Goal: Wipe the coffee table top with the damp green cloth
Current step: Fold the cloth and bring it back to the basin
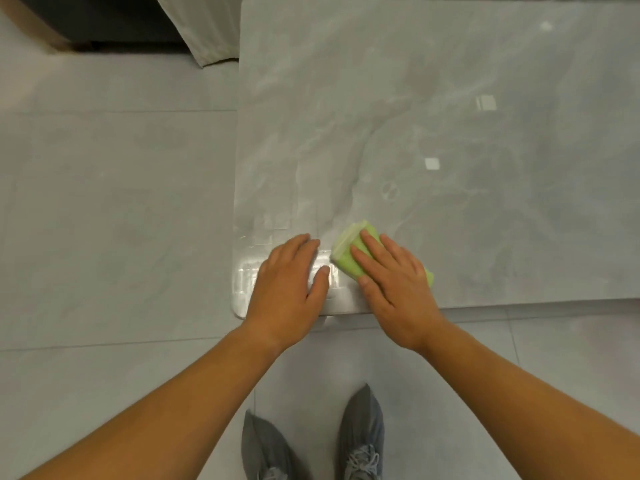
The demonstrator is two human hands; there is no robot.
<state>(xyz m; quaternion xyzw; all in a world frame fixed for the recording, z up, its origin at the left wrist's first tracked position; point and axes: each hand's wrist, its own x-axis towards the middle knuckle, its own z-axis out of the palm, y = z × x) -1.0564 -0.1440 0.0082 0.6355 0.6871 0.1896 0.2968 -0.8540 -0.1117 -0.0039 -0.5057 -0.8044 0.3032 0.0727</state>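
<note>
Two bare forearms (173, 403) are extended from the bottom edge toward the table (450, 98). One folded green cloth (344, 259) is pressed flat onto the table top under the straight, slightly spread fingers of the right hand (394, 289), near the table's front edge. The left hand (287, 289) is laid flat, fingers straight and together, on the bare table top just left of the cloth; whether its thumb touches the cloth cannot be told. Below the hands, two grey-covered shoes (266, 448) are planted on the tiled floor (104, 202). Well beyond the left hand, one pale draped fabric (204, 29) is seen beside one dark piece of furniture (104, 19).
</note>
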